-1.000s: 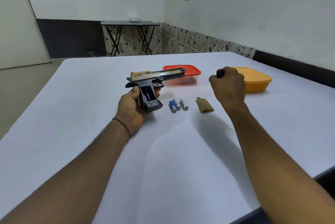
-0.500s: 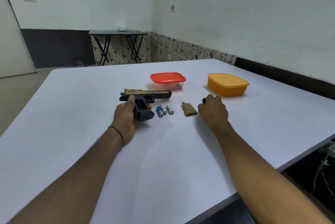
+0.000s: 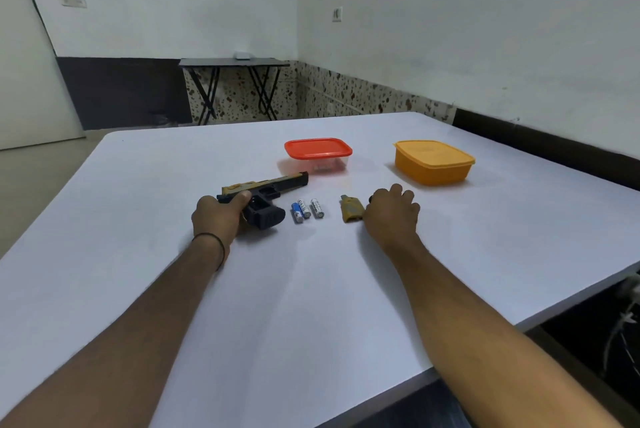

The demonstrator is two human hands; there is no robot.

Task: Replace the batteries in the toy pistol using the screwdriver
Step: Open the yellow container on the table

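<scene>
Comparing with a second ago, we find both our hands down on the table. The left hand, which then held the toy pistol raised with its open grip turned toward us, now has it lying on its side in the far half of the table, barrel toward the right edge. The right hand, which then hung in the air as a fist, now rests knuckles-up on the surface. Our left fingers are wrapped round the rear of the pistol above the black grip, thumb laid over the top. Our right fingers curl downward over the screwdriver; only a dark end shows at the thumb side, the rest hidden under the hand. Three batteries lie side by side just right of the grip, and the tan battery cover lies between them and the right hand, close against the thumb. Nearer the far edge stand a red-lidded container, just beyond the barrel's tip, and an orange container beyond the right hand. Both forearms reach straight forward from the near edge, a dark band round the left wrist.
</scene>
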